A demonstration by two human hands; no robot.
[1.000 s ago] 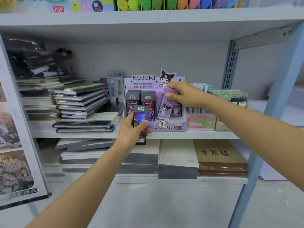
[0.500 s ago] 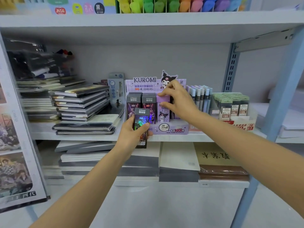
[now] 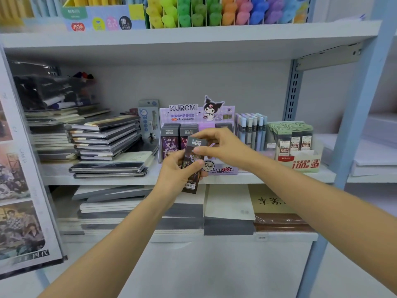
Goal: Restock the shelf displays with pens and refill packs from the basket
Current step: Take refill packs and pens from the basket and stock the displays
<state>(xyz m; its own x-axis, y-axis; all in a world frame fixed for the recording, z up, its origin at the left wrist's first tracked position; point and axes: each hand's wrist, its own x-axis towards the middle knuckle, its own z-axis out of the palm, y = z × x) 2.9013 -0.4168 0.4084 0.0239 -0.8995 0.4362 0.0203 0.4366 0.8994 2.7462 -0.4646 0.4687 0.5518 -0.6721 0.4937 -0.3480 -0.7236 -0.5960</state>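
I see my left hand (image 3: 175, 174) in front of the middle shelf (image 3: 96, 180). Its fingers and thumb are curled round the low part of a dark refill pack (image 3: 191, 168). The pack stands up, tipped a little, just in front of the purple display box (image 3: 224, 169), near its left half. My right hand (image 3: 224, 147) comes in from the right. Its thumb lies on the front of the same pack and its fingers curl over the top, so it pinches the pack too. Both hands hold this one pack.

Inside the box, at the left, more dark packs (image 3: 169, 137) stand in rows. A light purple pack (image 3: 206, 126) shows behind my right hand's fingers. I cannot tell how full the right side of the box is, because my hand hides it.

Just right of the box are pale blue pens (image 3: 250, 130) standing up. Farther right is a box of green-topped packs (image 3: 294, 136). At the left lies a pile of notebooks (image 3: 105, 138). On the shelf above, bright markers (image 3: 193, 14) stand in a row.
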